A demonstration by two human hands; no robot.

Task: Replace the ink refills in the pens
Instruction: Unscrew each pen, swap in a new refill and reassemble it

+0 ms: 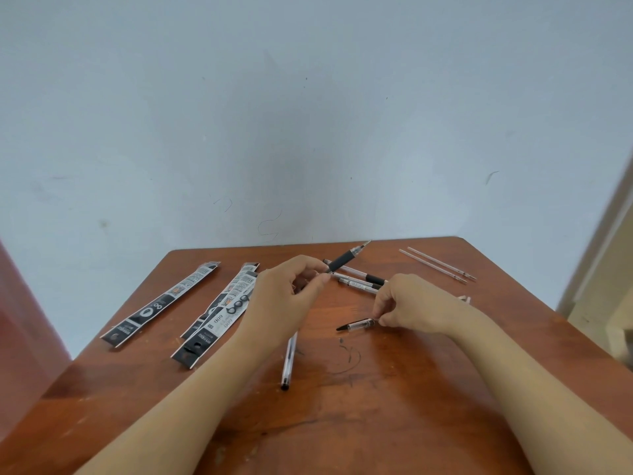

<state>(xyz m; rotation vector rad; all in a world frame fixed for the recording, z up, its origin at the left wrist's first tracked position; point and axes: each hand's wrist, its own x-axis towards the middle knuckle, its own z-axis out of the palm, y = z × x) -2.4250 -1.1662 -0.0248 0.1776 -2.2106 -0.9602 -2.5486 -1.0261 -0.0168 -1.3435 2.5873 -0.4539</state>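
My left hand (pixel 284 299) is closed around the pen (pixel 344 260). I pinch it just behind its black grip, and its tip points to 1 o'clock, above the far edge of the table (pixel 376 423). My right hand (pixel 414 306) pinches with its fingertips the end of a short clear piece (pixel 356 325) that lies on the wood. I cannot tell if this is a cap or a part of a barrel.

I think the step is to bring this piece to the pen. To do it well, I should lift it straight, turn its open end to the pen, and keep both on one line before I push or twist.

The wall (pixel 308 132) is close behind the tip at 12 o'clock, so I should pull the pen toward me. Two other pens (pixel 359 280) lie just beyond my right hand. The thin clear refills (pixel 440 267) at 2 o'clock lie near the edge and could roll off. The refill packets (pixel 222 308) are at 9 o'clock, and a clear barrel (pixel 288 358) lies under my left wrist. The best free room is at 6 o'clock, between my forearms.
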